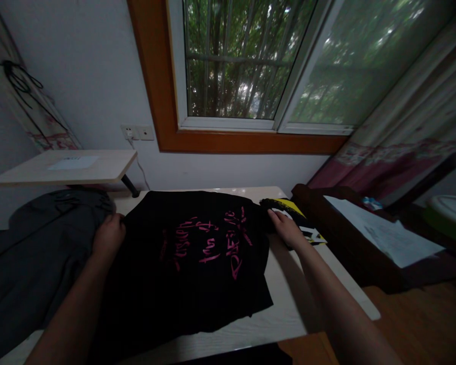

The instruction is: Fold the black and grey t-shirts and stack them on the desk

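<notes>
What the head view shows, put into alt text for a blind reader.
A person's left hand and right hand are at opposite sides of a black garment with pink lettering, spread on a pale table. A gray garment lies on the left; a window is behind.

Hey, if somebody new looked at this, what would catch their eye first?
Probably the black cloth garment with pink handwritten-style lettering, spread on the pale, smooth-topped table between the person's left hand and right hand. Next, perhaps, the orange-brown wooden window frame above it, with bright green foliage outside.
</notes>
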A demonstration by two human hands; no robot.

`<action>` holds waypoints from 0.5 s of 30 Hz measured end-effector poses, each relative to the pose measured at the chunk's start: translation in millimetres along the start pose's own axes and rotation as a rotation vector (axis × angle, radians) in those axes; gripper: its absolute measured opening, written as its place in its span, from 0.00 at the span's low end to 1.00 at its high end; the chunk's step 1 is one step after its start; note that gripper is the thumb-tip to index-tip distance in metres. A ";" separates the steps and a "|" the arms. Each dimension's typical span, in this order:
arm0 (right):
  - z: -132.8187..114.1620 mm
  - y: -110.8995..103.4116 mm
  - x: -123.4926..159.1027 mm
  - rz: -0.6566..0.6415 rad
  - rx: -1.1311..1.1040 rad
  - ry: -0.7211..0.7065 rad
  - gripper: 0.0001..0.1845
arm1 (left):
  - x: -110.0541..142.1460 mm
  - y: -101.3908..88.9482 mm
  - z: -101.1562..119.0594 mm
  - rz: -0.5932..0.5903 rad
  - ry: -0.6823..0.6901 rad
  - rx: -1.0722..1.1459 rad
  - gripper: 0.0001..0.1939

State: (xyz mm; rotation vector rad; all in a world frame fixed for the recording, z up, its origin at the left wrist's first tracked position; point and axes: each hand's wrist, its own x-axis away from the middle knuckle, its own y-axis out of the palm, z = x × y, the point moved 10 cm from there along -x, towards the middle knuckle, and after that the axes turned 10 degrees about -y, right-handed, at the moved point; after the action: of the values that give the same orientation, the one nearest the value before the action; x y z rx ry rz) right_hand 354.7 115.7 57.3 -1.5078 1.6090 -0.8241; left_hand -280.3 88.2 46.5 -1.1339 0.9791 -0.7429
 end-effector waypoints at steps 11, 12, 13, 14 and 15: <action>-13.8 10.9 -17.9 -0.021 -0.190 -0.199 0.21 | -33.8 10.9 32.6 -0.071 0.119 0.081 0.20; -17.5 15.8 -21.2 -0.052 -0.220 -0.218 0.20 | -39.2 13.4 37.2 -0.098 0.120 0.119 0.20; -21.3 20.7 -24.6 -0.082 -0.235 -0.237 0.19 | -44.2 15.2 41.8 -0.119 0.121 0.149 0.19; -24.8 24.8 -28.0 -0.106 -0.225 -0.257 0.18 | -49.1 16.5 45.7 -0.130 0.119 0.168 0.19; -27.2 27.4 -31.6 -0.118 -0.182 -0.271 0.17 | -53.7 17.5 49.0 -0.136 0.115 0.178 0.19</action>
State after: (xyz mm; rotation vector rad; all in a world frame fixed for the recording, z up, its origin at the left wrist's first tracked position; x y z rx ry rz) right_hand 317.6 148.4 50.4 -1.7737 1.4341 -0.5182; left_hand -257.2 159.2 48.8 -1.0180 0.9179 -0.9946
